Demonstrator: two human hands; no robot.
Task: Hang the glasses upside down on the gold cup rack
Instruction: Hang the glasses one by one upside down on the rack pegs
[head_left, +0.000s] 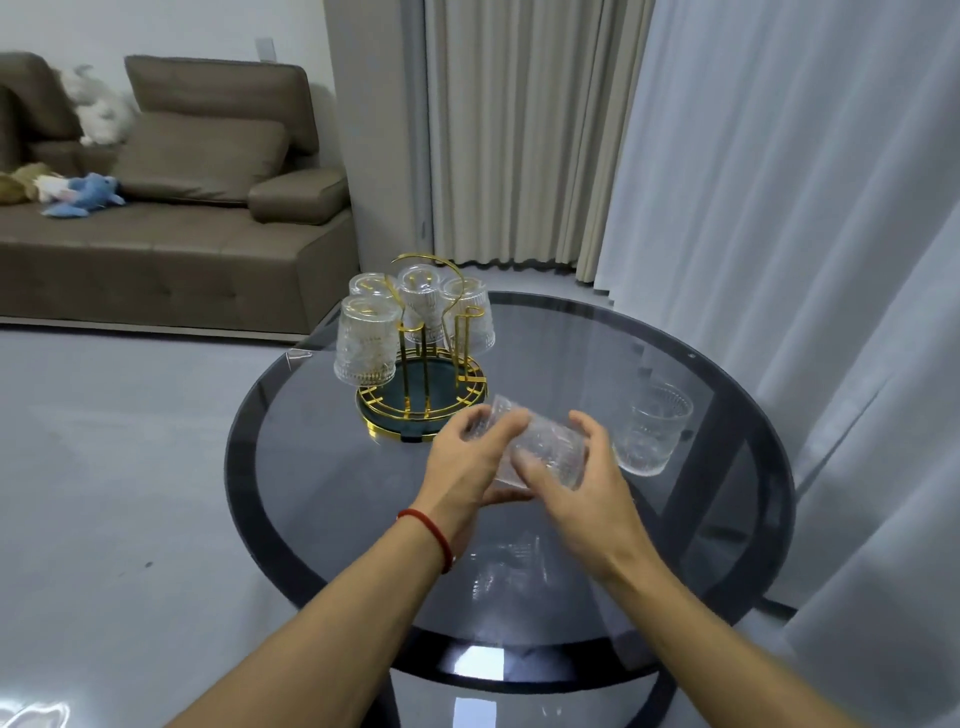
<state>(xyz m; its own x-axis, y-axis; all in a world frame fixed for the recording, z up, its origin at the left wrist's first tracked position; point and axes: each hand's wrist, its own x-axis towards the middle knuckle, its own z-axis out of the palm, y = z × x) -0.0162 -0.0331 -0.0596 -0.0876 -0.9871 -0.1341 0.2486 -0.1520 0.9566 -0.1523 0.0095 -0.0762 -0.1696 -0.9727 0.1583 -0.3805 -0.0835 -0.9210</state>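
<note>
The gold cup rack (422, 410) stands on the far left part of a round dark glass table (727, 545). Several ribbed clear glasses hang upside down on its arms, the nearest (367, 340) at front left. One gold arm (470, 322) at the right front is bare. Both hands hold another clear ribbed glass (545, 447) on its side, just in front of the rack's base. My left hand (467, 462) grips its left end, my right hand (587, 483) wraps its right side. One more glass (652, 434) stands upright on the table to the right.
A grey sheer curtain (805, 208) hangs close along the table's right side. A brown sofa (171, 218) with soft toys sits at the back left across light floor. Beige drapes (524, 130) hang behind the rack.
</note>
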